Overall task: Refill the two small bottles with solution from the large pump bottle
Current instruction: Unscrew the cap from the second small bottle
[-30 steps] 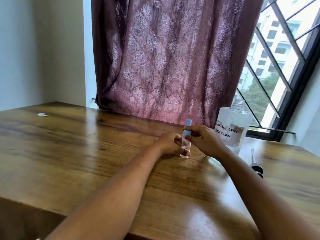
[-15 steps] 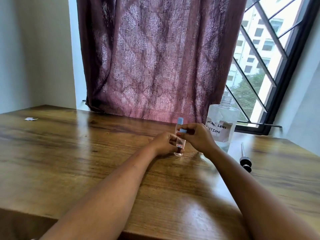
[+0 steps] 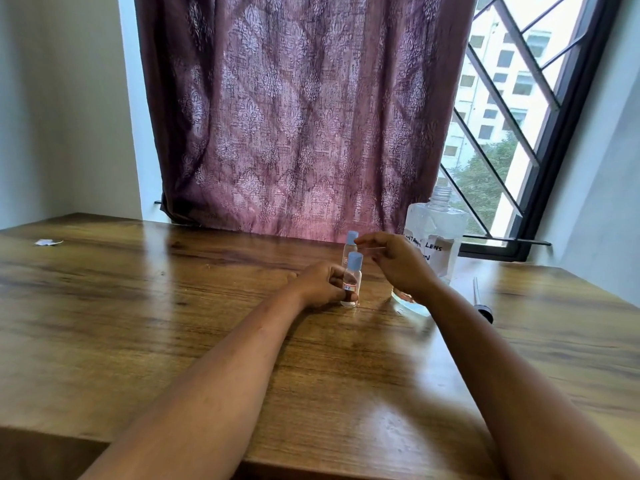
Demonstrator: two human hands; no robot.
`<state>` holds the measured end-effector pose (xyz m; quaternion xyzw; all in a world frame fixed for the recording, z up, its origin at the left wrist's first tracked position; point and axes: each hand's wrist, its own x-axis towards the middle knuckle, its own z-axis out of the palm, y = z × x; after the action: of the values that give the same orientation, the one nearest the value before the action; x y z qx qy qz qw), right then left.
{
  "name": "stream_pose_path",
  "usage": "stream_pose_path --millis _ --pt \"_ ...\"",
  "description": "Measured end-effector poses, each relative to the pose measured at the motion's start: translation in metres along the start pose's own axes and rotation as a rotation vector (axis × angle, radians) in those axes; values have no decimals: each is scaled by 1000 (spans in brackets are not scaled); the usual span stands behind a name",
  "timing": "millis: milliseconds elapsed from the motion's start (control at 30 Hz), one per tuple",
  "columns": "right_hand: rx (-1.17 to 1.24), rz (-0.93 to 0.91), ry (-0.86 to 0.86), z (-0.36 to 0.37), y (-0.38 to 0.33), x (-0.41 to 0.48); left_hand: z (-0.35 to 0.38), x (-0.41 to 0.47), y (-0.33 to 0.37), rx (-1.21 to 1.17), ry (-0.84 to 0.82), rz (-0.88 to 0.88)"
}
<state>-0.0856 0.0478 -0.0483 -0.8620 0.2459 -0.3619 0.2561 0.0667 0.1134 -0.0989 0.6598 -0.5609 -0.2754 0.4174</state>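
Lifts right hand point(image 3: 398, 263) off small bottle point(image 3: 352, 277) on wooden table point(image 3: 173, 306), maroon curtain point(image 3: 294, 116) behind; fingers point(image 3: 374, 238) loosely apart, left hand point(image 3: 320, 284) gripping it.

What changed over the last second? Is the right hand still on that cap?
The right hand has let go of the blue cap and lifted off, fingers loose. The cap now sits on the near small bottle. The left hand still grips that bottle on the table. The second small bottle, large bottle and removed pump stayed put.
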Motion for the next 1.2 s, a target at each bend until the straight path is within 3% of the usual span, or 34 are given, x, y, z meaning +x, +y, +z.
stream_pose_path --millis 67,233,333,633,833,967,1200 --pt "5 -5 22 0 -4 -1 0 1 -1 -17 14 4" --pt "-312 -19 42 15 -7 -5 -1 3 0 18 16 10" --pt "-256 6 49 17 -7 -6 -1 2 0 31 25 5" --pt "199 41 -169 9 -7 -5 0 -1 3 21 16 22" --pt "-207 -7 17 25 -2 -4 -2 -2 6 65 19 46" --pt "-195 -40 72 22 -3 -2 -1 -2 6 15 -1 18" --pt "-55 -87 -67 8 -5 -4 -1 -4 8 50 -3 26"
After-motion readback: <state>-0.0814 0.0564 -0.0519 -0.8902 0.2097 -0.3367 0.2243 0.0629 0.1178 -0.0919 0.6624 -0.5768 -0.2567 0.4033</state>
